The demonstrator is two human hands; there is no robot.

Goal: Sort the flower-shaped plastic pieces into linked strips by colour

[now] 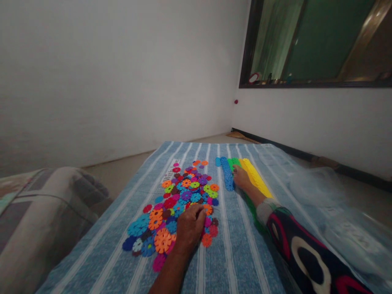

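Observation:
A heap of multicoloured notched plastic discs [186, 195] lies on the blue striped cloth. My left hand [190, 223] rests over the near right side of this heap, fingers curled under; what they hold, if anything, is hidden. Farther off to the right, discs are laid in overlapping rows by colour: a blue row [227, 175], a green row [234, 160] and a yellow row [255, 177]. My right hand [241, 178] is at the green row, its fingers bent together near the far end. Any disc between these fingertips is too small to make out. My right forearm covers part of the green row.
Clear plastic bags or containers [355, 232] stand along the table's right side. A cloth-covered piece of furniture [58, 220] is at the left. White walls [122, 81] and a dark-framed window [315, 45] lie beyond the striped tablecloth [101, 249].

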